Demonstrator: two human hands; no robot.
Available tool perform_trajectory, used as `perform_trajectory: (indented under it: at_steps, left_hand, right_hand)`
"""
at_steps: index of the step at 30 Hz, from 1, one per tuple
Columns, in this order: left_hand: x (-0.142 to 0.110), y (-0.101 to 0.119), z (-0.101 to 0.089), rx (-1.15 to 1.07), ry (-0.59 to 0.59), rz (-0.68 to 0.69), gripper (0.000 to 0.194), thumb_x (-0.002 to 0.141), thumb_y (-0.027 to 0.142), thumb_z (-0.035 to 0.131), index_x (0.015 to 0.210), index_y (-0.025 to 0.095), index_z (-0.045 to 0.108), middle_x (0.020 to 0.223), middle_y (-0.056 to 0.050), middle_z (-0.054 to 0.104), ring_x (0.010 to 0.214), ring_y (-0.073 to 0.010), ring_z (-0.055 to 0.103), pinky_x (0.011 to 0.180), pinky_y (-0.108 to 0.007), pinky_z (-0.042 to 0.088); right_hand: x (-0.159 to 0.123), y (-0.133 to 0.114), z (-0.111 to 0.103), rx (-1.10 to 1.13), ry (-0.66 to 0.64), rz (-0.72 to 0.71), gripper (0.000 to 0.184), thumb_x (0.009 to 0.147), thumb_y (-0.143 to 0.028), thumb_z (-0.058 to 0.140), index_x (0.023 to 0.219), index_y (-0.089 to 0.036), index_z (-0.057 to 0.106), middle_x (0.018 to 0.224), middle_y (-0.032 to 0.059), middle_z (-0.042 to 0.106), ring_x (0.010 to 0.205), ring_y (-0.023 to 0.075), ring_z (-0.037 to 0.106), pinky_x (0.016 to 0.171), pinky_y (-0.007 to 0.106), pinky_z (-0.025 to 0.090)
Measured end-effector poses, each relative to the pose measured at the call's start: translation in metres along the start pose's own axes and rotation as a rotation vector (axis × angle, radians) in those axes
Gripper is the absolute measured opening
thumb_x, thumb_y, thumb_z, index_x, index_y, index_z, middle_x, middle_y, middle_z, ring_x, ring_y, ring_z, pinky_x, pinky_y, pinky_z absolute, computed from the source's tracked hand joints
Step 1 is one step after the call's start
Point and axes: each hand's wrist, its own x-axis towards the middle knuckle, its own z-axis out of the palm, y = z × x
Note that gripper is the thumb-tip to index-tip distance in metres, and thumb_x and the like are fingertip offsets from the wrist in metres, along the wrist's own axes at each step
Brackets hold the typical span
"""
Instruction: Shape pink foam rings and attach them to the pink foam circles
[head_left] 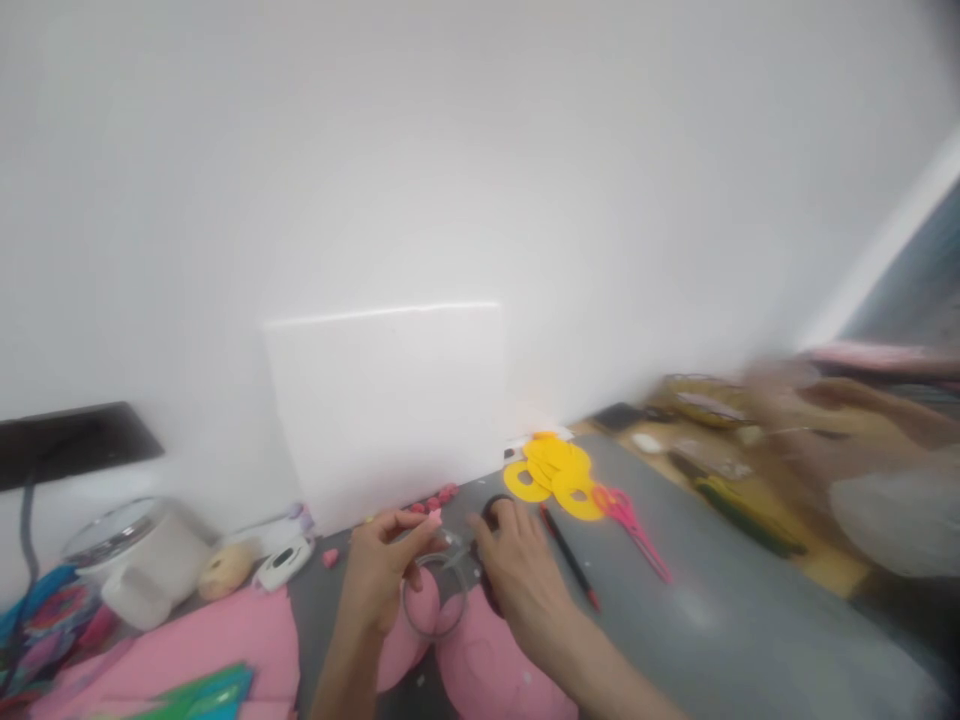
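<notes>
My left hand (pixel 379 570) is closed, with a small pink piece (pixel 436 517) at its fingertips. Just below those fingers is a roll of clear tape (pixel 463 598), its ring upright or tilted; the left fingers touch it. In my right hand (pixel 521 565) are black-handled scissors (pixel 495 508), whose blades point left toward the tape and are blurred. Beneath both hands lie round pink paper cutouts (pixel 495 660) on the grey tabletop (pixel 720 640).
Yellow paper rings (pixel 559 465), pink scissors (pixel 637 535) and a dark pencil (pixel 571 560) lie to the right. Pink sheets (pixel 262 640), a white mug (pixel 146 560) and a white device (pixel 285 565) are left. A white board (pixel 390 400) leans on the wall.
</notes>
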Motion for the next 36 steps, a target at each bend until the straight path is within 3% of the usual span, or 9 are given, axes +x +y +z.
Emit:
perform_trajectory:
  at_steps: [4, 11, 15, 20, 24, 27, 36]
  left_hand:
    - [0.0, -0.004, 0.004, 0.024, -0.001, 0.006, 0.03, 0.051, 0.035, 0.081, 0.059, 0.011, 0.066, 0.06, -0.006, 0.067, 0.064, -0.0222, 0.068, 0.03, -0.014, 0.031]
    - [-0.005, -0.005, 0.011, 0.082, 0.036, 0.022, 0.03, 0.055, 0.037, 0.078, 0.059, 0.012, 0.064, 0.061, -0.008, 0.068, 0.06, -0.0233, 0.068, 0.027, -0.015, 0.025]
    - [-0.003, -0.001, 0.006, 0.105, 0.058, 0.034, 0.032, 0.053, 0.039, 0.078, 0.062, 0.011, 0.066, 0.074, -0.011, 0.07, 0.061, -0.0243, 0.069, 0.029, -0.016, 0.027]
    - [-0.001, 0.001, 0.004, 0.144, 0.146, 0.117, 0.031, 0.054, 0.041, 0.077, 0.064, 0.012, 0.07, 0.073, -0.01, 0.071, 0.067, -0.022, 0.066, 0.039, -0.019, 0.042]
    - [-0.004, 0.002, 0.008, 0.085, 0.041, 0.116, 0.026, 0.056, 0.037, 0.077, 0.063, 0.013, 0.072, 0.075, -0.01, 0.072, 0.075, -0.0221, 0.065, 0.054, -0.024, 0.051]
    - [-0.004, 0.001, 0.008, 0.076, -0.053, 0.136, 0.022, 0.056, 0.034, 0.078, 0.06, 0.014, 0.072, 0.068, -0.007, 0.071, 0.066, -0.0186, 0.064, 0.058, -0.025, 0.052]
    - [0.0, -0.007, 0.006, 0.145, -0.065, 0.172, 0.019, 0.055, 0.031, 0.079, 0.058, 0.014, 0.072, 0.066, -0.007, 0.072, 0.064, -0.0178, 0.063, 0.063, -0.026, 0.051]
  right_hand:
    - [-0.001, 0.002, 0.0, -0.05, -0.01, 0.008, 0.023, 0.076, -0.001, 0.05, 0.087, -0.019, 0.058, 0.08, 0.0077, 0.051, 0.073, 0.0219, 0.046, 0.064, 0.031, 0.031]
    - [0.002, 0.0, -0.02, -0.092, -0.175, 0.055, 0.024, 0.078, -0.001, 0.047, 0.089, -0.018, 0.06, 0.083, 0.0114, 0.055, 0.079, 0.0253, 0.05, 0.067, 0.035, 0.032]
    - [0.006, -0.001, -0.032, -0.013, -0.314, 0.076, 0.03, 0.071, 0.002, 0.05, 0.092, -0.018, 0.06, 0.092, 0.0128, 0.056, 0.087, 0.0266, 0.051, 0.071, 0.035, 0.034]
    - [0.01, 0.003, -0.038, 0.136, -0.428, 0.135, 0.048, 0.064, 0.004, 0.05, 0.105, -0.018, 0.059, 0.104, 0.0141, 0.053, 0.097, 0.0284, 0.05, 0.077, 0.035, 0.036]
    - [0.011, 0.004, -0.039, 0.245, -0.482, 0.19, 0.052, 0.062, 0.002, 0.053, 0.11, -0.017, 0.057, 0.106, 0.0133, 0.052, 0.099, 0.0272, 0.05, 0.078, 0.033, 0.038]
    - [0.011, 0.003, -0.037, 0.27, -0.51, 0.204, 0.054, 0.061, 0.002, 0.054, 0.111, -0.017, 0.057, 0.107, 0.0134, 0.051, 0.1, 0.0276, 0.05, 0.079, 0.033, 0.038]
    - [0.011, 0.0, -0.037, 0.203, -0.526, 0.195, 0.052, 0.064, 0.002, 0.051, 0.112, -0.018, 0.057, 0.109, 0.0139, 0.052, 0.103, 0.0291, 0.049, 0.08, 0.034, 0.037]
